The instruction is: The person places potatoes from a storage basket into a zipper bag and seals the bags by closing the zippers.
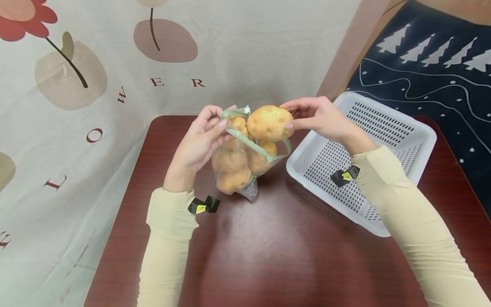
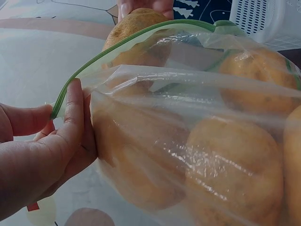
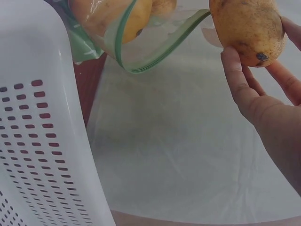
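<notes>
A clear zip bag [image 1: 250, 187] with a green seal strip holds several potatoes [image 1: 230, 162] and stands on the table. At the left end of its mouth, my left hand [image 1: 199, 138] pinches the green-edged rim between thumb and fingers, as the left wrist view also shows [image 2: 51, 141]. My right hand [image 1: 320, 117] grips one more potato [image 1: 270, 123] by its right end, over the bag's open mouth. In the right wrist view this potato [image 3: 247, 30] has a dark spot near its lower end, and the fingertips sit round its sides.
A white perforated plastic basket [image 1: 360, 162] stands on the right of the dark red table [image 1: 261, 256], under my right forearm. Behind the table hangs a pale cloth [image 1: 249, 47] with flowers and letters. A navy cloth [image 1: 422, 85] with white trees is at the back right.
</notes>
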{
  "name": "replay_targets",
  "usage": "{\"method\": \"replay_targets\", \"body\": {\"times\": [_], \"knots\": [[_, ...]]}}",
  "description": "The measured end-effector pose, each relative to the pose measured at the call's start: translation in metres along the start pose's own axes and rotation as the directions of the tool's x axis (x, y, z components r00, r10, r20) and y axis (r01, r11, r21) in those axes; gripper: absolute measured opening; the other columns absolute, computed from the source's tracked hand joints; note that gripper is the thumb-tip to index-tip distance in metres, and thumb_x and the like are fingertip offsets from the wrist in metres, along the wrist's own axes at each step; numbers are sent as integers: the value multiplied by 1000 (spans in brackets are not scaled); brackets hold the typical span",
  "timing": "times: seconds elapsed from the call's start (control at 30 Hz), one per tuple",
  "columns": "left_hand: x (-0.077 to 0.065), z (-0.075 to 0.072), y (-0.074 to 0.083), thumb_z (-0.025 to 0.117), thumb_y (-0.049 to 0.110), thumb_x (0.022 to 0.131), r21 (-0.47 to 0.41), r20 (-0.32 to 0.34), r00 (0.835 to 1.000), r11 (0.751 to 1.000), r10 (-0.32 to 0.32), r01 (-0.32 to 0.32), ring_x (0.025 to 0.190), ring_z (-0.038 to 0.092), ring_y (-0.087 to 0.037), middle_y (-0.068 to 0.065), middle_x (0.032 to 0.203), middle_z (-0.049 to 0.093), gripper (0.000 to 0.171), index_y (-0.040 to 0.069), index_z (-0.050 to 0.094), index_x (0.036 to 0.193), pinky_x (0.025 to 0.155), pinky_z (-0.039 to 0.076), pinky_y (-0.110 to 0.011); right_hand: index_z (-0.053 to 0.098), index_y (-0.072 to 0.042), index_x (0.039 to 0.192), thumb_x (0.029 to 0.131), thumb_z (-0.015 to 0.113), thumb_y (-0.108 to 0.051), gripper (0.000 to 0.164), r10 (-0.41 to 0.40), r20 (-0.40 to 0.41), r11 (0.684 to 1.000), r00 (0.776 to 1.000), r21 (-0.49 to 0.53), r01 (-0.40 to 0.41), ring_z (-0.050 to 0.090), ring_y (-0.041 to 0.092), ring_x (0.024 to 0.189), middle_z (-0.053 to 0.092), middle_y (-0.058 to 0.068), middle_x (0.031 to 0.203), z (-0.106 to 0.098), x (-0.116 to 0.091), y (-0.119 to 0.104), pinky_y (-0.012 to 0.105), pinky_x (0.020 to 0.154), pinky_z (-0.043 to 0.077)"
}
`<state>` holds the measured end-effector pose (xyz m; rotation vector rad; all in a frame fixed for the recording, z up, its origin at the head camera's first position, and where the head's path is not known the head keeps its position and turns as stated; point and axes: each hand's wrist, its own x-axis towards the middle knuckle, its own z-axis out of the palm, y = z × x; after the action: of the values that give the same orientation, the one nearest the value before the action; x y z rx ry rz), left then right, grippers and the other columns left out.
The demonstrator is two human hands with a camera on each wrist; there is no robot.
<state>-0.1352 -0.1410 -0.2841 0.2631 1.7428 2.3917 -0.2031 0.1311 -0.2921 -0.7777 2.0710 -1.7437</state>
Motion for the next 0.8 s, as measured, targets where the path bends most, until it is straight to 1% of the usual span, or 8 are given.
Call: {"method": "replay_targets", "body": {"times": [0.07, 0.2, 0.4, 0.47, 0.63, 0.7, 0.8], "knots": [[1, 2, 2, 33, -7, 95, 9, 4, 1000, 1000, 8, -8, 120, 44, -25, -24, 140, 33, 17, 8, 39, 91, 74, 50, -24, 59, 3, 116, 77, 69, 2, 40, -8, -10, 1000, 1000, 6, 8, 60, 20, 88, 64, 10, 98, 0, 0, -1, 26, 78, 53], [2, 4, 5, 33, -7, 95, 30, 8, 1000, 999, 19, -19, 121, 43, -25, -24, 139, 35, 17, 8, 38, 91, 73, 49, -23, 59, 3, 115, 77, 69, 3, 39, -18, -22, 1000, 1000, 10, 18, 60, 20, 87, 65, 10, 97, 0, 0, -3, 26, 77, 53], [3, 5, 5, 33, -6, 95, 46, 13, 1000, 999, 19, -20, 117, 45, -25, -24, 138, 35, 16, 8, 37, 91, 74, 49, -24, 61, 1, 115, 76, 70, 1, 39, -8, -48, 1000, 999, -1, 8, 60, 19, 85, 65, 9, 94, 2, 0, -5, 25, 76, 53], [3, 5, 5, 33, -6, 95, 43, 14, 1000, 999, 18, -18, 117, 46, -23, -25, 138, 35, 16, 8, 38, 91, 74, 49, -24, 61, 1, 114, 76, 71, 0, 39, -6, -55, 1000, 998, -15, 5, 60, 19, 85, 65, 9, 94, 3, 0, -5, 24, 75, 52], [4, 5, 4, 34, -5, 95, 73, 24, 1000, 997, 6, -8, 105, 53, -17, -22, 139, 36, 14, 7, 37, 92, 74, 49, -24, 61, 1, 114, 76, 72, -1, 40, -11, -63, 998, 998, -57, 7, 60, 19, 84, 65, 8, 93, 5, 0, -5, 23, 74, 52], [3, 5, 5, 34, -5, 96, 83, 22, 1000, 997, 7, -9, 104, 54, -18, -21, 139, 36, 13, 7, 36, 92, 74, 49, -24, 61, 0, 114, 76, 72, -1, 40, -15, -65, 998, 998, -56, 11, 59, 19, 84, 65, 8, 94, 5, 0, -6, 23, 74, 52], [3, 5, 7, 34, -6, 95, 70, 12, 1000, 998, 8, -9, 115, 49, -20, -22, 139, 36, 14, 7, 37, 91, 74, 50, -24, 61, -1, 115, 76, 71, -1, 40, -30, -65, 999, 997, -43, 28, 59, 19, 86, 65, 9, 95, 5, 0, -8, 23, 74, 52]]}}
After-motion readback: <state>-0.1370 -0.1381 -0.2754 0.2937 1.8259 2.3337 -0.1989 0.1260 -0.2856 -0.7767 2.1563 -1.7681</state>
